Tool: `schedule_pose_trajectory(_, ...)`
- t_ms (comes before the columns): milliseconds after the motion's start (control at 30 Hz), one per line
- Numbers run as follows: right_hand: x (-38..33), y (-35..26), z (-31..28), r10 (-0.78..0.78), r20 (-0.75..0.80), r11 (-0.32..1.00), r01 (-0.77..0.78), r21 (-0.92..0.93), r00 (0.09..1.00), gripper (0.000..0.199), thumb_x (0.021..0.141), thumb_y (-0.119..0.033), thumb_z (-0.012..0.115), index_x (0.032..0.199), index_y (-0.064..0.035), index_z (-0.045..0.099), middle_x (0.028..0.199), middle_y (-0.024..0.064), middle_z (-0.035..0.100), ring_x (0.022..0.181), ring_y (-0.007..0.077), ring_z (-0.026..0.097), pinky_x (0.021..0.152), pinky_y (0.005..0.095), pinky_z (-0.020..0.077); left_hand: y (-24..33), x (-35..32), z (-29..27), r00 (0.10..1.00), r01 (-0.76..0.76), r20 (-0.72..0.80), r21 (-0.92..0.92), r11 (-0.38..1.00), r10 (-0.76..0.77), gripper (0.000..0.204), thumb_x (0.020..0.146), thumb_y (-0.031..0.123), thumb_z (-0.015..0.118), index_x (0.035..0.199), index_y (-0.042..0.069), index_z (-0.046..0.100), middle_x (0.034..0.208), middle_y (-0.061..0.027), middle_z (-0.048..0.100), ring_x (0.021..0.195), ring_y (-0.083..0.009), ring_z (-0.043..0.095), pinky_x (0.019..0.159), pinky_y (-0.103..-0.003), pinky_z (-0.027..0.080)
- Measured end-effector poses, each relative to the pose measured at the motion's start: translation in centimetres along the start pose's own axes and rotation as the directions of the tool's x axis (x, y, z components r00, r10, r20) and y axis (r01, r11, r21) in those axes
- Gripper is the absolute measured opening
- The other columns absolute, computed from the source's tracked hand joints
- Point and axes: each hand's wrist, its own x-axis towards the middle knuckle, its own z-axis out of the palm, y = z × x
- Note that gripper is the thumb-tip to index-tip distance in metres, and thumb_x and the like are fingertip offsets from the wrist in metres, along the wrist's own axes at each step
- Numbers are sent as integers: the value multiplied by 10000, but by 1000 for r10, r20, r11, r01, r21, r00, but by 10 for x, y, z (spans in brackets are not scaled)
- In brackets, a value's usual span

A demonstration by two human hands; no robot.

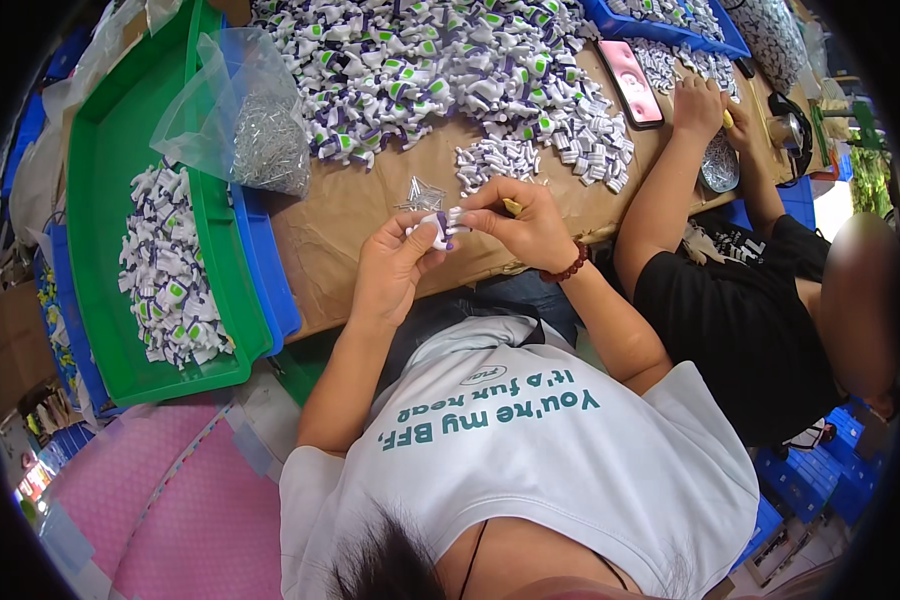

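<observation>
Your left hand (390,262) grasps 1 white-and-purple figure part (441,229), on your side of the loose metal pins (424,195). Your right hand (518,228) pinches 1 small white piece (456,217), nearside and right of the pins, just beside the part; contact and long axes are unclear.

Through a head-worn wide fisheye, the scene is viewed steeply from above; the white shirt (530,460) is caught closest, then the left hand (392,260) and right hand (528,228), with the table (335,235) beyond.
</observation>
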Motion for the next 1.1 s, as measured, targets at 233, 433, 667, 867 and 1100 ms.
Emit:
schedule_pose_trajectory(233,-6,4,-2,-19,23,1000,19,20,1000,109,771,-38,675,854,15,629,753,14,604,666,53,503,603,206,410,-2,2,-5,990,136,45,-125,983,-131,207,852,150,606,1003,15,562,899,-72,625,769,-158,634,624,-185,505)
schedule_pose_trajectory(433,-7,3,-1,-55,28,989,58,-136,998,74,758,-20,670,818,3,633,726,32,610,658,69,525,606,218,422,-5,-1,0,999,33,-10,-7,999,-34,181,847,122,611,983,6,581,873,-66,628,762,-126,614,641,-195,493)
schedule_pose_trajectory(667,-2,-6,-7,-44,99,960,69,-272,994,58,744,2,657,800,-7,640,721,61,635,668,88,570,616,240,454,-14,-5,15,948,-299,6,371,879,319,156,819,69,634,940,-19,590,848,-62,630,743,-92,579,639,-207,472)
schedule_pose_trajectory(867,-2,-4,-3,-71,19,945,73,-319,997,45,730,9,626,774,1,633,709,98,641,659,144,613,617,271,470,-19,-8,10,878,-377,77,719,584,473,151,813,9,622,946,-44,573,837,-63,614,750,-89,582,669,-211,476)
schedule_pose_trajectory(1100,-3,6,4,9,108,894,41,-447,994,109,733,-55,618,833,-12,627,739,126,630,683,232,618,647,308,474,-34,-1,-3,921,-325,175,838,439,349,168,859,118,564,970,-7,550,791,-67,628,698,-113,592,602,-255,465)
